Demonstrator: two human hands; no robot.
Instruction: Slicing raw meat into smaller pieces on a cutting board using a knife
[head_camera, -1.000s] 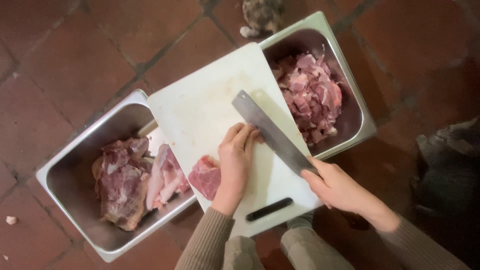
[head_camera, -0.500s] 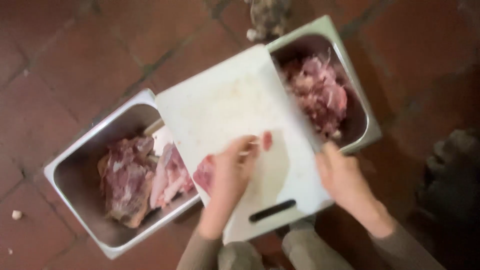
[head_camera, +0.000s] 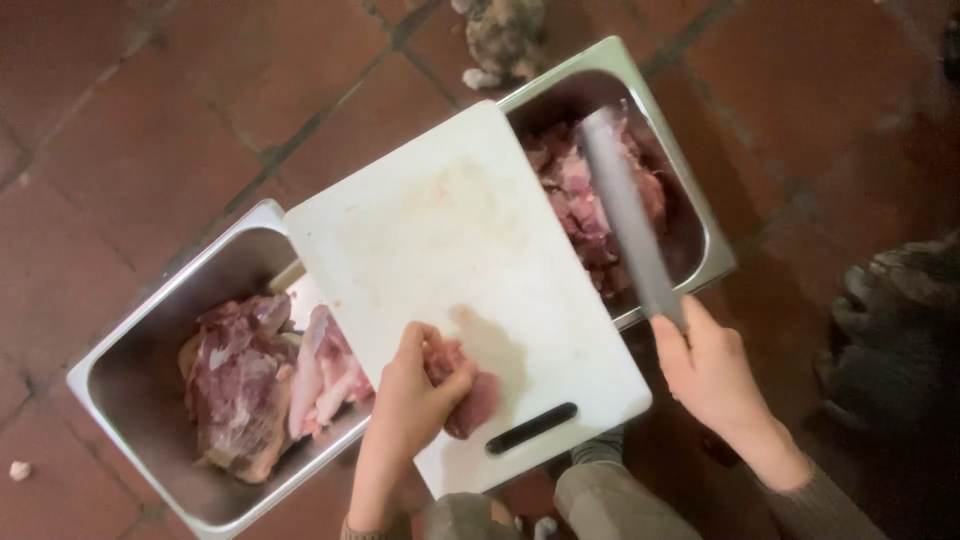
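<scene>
A white cutting board (head_camera: 450, 260) lies across two steel pans. My left hand (head_camera: 415, 400) grips a piece of raw red meat (head_camera: 478, 398) at the board's near edge, beside the board's dark handle slot. My right hand (head_camera: 712, 370) holds a cleaver (head_camera: 628, 215) by its handle. The long grey blade is raised and points away from me, over the right pan. The blade is blurred.
The left steel pan (head_camera: 130, 400) holds large raw meat cuts (head_camera: 240, 375). The right steel pan (head_camera: 700, 215) holds chopped meat pieces (head_camera: 575, 200). All sit on a red tile floor (head_camera: 150, 120). An animal's paws (head_camera: 500, 40) show at the top, and dark fur (head_camera: 900, 330) at the right.
The cleaver has left the board and swung right, now raised over the right pan. My left hand has slid back to the board's near edge with the meat piece.
</scene>
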